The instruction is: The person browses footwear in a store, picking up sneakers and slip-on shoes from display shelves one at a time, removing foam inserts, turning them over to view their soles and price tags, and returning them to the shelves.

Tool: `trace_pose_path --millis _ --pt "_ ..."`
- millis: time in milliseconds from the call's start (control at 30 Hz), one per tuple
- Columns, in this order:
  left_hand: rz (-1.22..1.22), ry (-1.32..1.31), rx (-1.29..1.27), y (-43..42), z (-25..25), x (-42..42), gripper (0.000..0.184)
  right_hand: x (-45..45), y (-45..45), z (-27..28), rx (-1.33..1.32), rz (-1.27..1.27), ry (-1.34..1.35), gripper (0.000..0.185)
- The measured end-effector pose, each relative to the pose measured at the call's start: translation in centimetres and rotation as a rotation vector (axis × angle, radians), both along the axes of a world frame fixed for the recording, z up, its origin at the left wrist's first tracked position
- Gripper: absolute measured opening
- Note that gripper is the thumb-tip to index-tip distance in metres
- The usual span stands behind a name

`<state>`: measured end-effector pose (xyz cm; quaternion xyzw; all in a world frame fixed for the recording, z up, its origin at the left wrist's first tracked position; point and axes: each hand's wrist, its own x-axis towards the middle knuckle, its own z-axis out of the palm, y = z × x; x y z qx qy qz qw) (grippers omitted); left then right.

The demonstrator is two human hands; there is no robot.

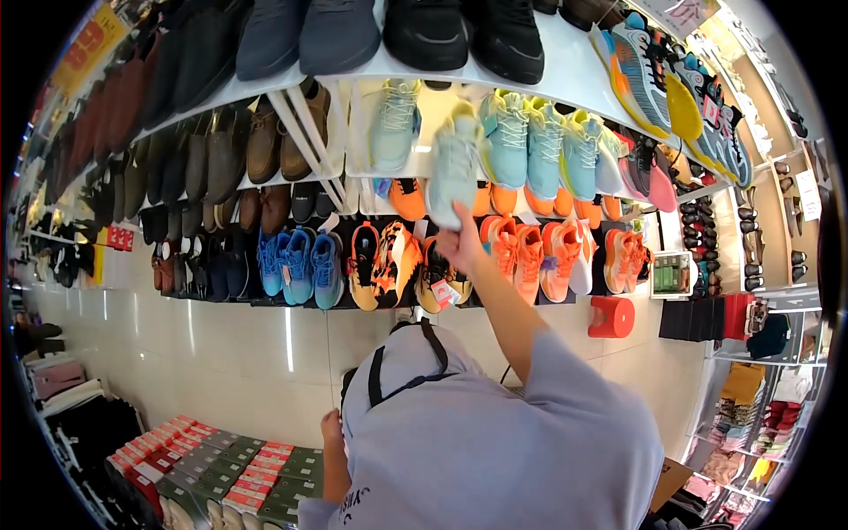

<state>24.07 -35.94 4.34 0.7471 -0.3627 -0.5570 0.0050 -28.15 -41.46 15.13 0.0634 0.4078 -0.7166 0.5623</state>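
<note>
Where the white shelf [421,162] meets your reach, your right hand [457,243] grips the pale-blue shoe [453,168]

As you face the white shelf, your right arm stretches forward towards it, and the right hand is closed around the near end of the pale-blue shoe, at what looks like the toe. You have the shoe at the front edge of the white shelf, its near end out on your side of that edge. Blur and the steep viewing angle hide whether its sole touches the board.

The relation that counts most is this: the shoe lies directly beyond your right hand, its long axis running front to back across the shelf's edge, with the far end leaning slightly right. That axis roughly follows those of its neighbours on the white shelf, a laced trainer [395,128] to its left and a row of light-blue trainers [545,146] to its right; the held shoe sits between them.

Your right hand is by far the nearer. Your left hand [331,428] hangs well back from the white shelf, low at your left side, and you cannot tell whether its fingers are curled or loose. Lower than the white shelf are orange shoes [558,258], and on the floor to its right is a red stool [610,316].
</note>
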Motion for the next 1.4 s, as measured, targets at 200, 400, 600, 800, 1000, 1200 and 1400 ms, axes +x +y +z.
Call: trace_pose_path --millis 200,400,600,800,1000,1200,1400 --pt "-0.172 0.136 -0.231 -5.2 -1.1 -1.3 0.045 14.0 11.1 1.1 0.089 0.174 -0.044 0.037" --pt "-0.077 0.652 -0.151 -10.0 12.7 -6.7 0.057 23.6 9.5 4.7 -0.009 0.565 -0.037 0.036" --pt "0.446 1.483 -0.184 -11.6 18.6 0.1 0.08 31.7 5.3 8.6 -0.255 1.144 -0.052 0.049" --pt "0.64 1.792 -0.429 -8.6 19.4 9.5 0.082 41.2 1.4 13.9 -0.322 1.843 0.937 0.051" --pt "0.849 1.637 -0.484 -5.0 22.3 15.3 0.06 46.6 -3.2 17.8 -0.35 1.301 1.524 0.04" --pt "0.939 1.737 -0.289 -4.7 21.3 17.1 0.058 51.3 -5.7 18.4 -0.781 1.233 1.416 0.018" --pt "1.088 1.717 -0.43 -5.2 20.9 20.0 0.059 51.0 -7.6 18.8 -0.709 1.501 1.029 0.03"
